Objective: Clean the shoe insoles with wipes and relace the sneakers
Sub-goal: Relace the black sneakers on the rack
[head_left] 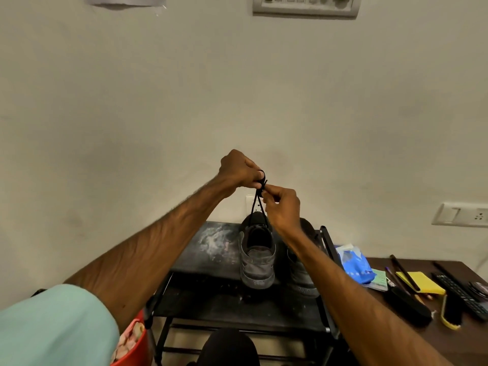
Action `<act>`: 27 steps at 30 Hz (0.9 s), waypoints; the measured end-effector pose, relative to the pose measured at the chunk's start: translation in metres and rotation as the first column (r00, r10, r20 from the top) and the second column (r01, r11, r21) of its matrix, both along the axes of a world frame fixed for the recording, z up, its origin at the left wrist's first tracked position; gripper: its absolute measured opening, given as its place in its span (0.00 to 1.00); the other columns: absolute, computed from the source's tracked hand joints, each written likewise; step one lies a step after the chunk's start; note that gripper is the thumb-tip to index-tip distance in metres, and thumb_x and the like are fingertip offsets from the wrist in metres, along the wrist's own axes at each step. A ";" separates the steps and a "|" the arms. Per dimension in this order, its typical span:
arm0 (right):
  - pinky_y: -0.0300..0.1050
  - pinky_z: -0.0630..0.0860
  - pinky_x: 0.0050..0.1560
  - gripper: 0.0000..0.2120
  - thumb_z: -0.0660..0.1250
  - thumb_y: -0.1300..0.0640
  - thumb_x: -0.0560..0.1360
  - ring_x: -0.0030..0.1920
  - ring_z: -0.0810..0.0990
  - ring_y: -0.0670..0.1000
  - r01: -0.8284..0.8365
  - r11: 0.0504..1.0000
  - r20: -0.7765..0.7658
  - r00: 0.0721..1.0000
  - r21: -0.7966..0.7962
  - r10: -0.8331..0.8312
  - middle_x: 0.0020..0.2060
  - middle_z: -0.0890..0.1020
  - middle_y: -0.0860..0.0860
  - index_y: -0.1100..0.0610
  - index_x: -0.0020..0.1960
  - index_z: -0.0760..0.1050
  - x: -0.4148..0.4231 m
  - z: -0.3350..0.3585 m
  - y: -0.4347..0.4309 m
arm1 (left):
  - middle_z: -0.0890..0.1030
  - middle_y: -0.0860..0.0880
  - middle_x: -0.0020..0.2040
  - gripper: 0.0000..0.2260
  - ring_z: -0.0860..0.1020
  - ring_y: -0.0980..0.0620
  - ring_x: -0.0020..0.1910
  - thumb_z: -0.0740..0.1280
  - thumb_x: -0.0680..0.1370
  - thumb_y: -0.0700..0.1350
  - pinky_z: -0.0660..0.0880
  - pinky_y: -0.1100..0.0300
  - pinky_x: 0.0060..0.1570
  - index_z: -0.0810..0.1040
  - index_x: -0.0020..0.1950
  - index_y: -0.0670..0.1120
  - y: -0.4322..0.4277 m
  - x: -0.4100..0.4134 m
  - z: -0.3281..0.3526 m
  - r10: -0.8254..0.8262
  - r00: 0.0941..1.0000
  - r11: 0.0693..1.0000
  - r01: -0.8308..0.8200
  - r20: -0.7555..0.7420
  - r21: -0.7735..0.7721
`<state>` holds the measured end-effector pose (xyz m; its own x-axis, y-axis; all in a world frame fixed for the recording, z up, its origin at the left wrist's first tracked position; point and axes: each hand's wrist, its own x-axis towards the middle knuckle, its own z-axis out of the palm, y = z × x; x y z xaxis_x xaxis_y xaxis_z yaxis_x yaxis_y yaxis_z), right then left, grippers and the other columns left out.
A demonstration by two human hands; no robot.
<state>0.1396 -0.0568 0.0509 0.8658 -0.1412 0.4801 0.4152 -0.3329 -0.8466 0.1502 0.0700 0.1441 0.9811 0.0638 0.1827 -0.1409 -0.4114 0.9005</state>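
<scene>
Laces (256, 207) rise from the sneaker (256, 256) at frame centre; left hand (239, 171) and right hand (281, 207) pinch them, seemingly tying. Next: tighten evenly.

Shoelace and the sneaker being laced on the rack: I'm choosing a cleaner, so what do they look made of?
Shoelace: thin black cord, likely textile, matte; it bends into a small loop and pulls straight without kinks. Sneaker: dark grey matte upper, probably synthetic or suede-like, with creased stitched panels. Its heel sole looks like moulded rubber with raised lettering. Blur leaves the exact weave open.
</scene>
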 end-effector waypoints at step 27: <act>0.44 0.69 0.37 0.07 0.71 0.50 0.79 0.31 0.69 0.44 -0.199 0.970 -0.092 0.978 -0.143 0.187 0.29 0.79 0.53 0.49 0.44 0.86 0.013 0.013 -0.022 | 0.87 0.43 0.44 0.07 0.85 0.49 0.38 0.76 0.74 0.38 0.84 0.58 0.42 0.85 0.50 0.38 0.018 -0.007 -0.013 0.020 0.971 0.948 -0.093 -0.237 -0.303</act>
